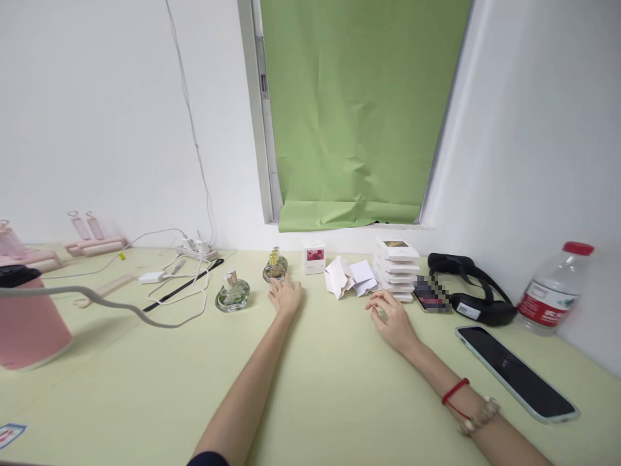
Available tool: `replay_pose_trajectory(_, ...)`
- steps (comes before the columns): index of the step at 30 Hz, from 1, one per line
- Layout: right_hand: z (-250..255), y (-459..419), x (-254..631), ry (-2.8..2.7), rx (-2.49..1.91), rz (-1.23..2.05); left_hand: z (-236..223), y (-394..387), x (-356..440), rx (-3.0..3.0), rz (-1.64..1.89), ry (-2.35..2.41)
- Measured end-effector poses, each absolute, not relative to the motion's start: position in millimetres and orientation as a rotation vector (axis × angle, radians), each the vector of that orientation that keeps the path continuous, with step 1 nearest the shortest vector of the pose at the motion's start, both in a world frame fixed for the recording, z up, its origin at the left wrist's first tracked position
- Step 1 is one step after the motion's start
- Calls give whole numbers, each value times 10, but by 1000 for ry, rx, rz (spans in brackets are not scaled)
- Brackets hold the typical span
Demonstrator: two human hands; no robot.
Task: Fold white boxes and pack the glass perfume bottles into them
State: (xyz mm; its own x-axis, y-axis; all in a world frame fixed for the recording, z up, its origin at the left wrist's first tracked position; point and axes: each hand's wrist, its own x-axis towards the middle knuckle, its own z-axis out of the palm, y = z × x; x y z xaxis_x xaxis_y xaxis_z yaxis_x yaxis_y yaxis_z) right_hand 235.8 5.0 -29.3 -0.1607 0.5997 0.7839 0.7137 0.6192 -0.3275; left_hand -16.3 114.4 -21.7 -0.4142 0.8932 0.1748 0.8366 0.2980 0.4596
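My left hand (pixel 285 296) lies on the table with its fingers spread, just in front of two small glass perfume bottles with gold caps; the nearer perfume bottle (pixel 274 268) partly hides the other. Whether the fingertips touch the glass I cannot tell. To the left stands a larger perfume bottle (pixel 233 294) with greenish glass. My right hand (pixel 392 318) has loosely bent fingers, apart and holding nothing visible. It is in front of a stack of white boxes (pixel 395 265) and beside folded white papers (pixel 339 277). A small white box (pixel 314 259) with a pink picture stands between the hands.
On the right are a phone (pixel 517 372), a black strapped device (pixel 478 291), a partly blurred-out flat item (pixel 431 294) and a water bottle (pixel 553 291). A pink container (pixel 33 323), white cables (pixel 194 275) and pink stands (pixel 97 244) are on the left.
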Motion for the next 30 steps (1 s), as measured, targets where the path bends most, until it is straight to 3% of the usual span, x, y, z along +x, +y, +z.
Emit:
replay_pose_trajectory(8,-296,52,2359,-1861,-1052,-120,-201,1127,-150,1566,946,2428)
replay_pose_trajectory(16,-294,55,2355,-1861,-1054,-65,-173,1280,-290,1242,1395,2514)
replay_pose_trajectory(30,-303,51,2317,-1908,-1065,27,-135,1457,-458,1264,1324,2484)
